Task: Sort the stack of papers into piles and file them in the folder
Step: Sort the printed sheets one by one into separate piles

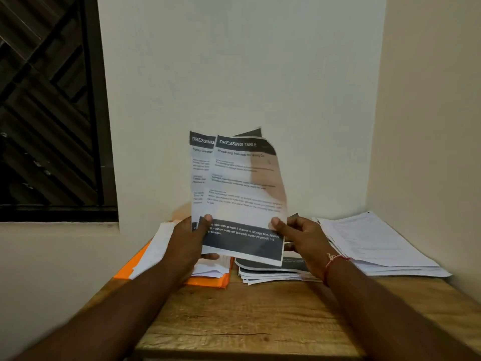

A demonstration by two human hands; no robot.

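Both hands hold up a small sheaf of printed sheets (pixel 242 183) with dark "DRESSING TABLE" headers, upright above the table. My left hand (pixel 190 241) pinches the lower left edge and my right hand (pixel 299 238) pinches the lower right corner. The front sheet is shifted right of the one behind it. Under the hands, an orange folder (pixel 205 281) lies open at the left with white papers (pixel 153 251) on it. A pile of dark-banded sheets (pixel 270 272) lies in the middle. A thick stack of white papers (pixel 374 243) sits at the right.
The wooden table (pixel 247 321) stands in a corner, with a white wall behind and a cream wall (pixel 429 126) close on the right. A dark window (pixel 46 113) with a grille is at the upper left. The table's near half shows bare wood.
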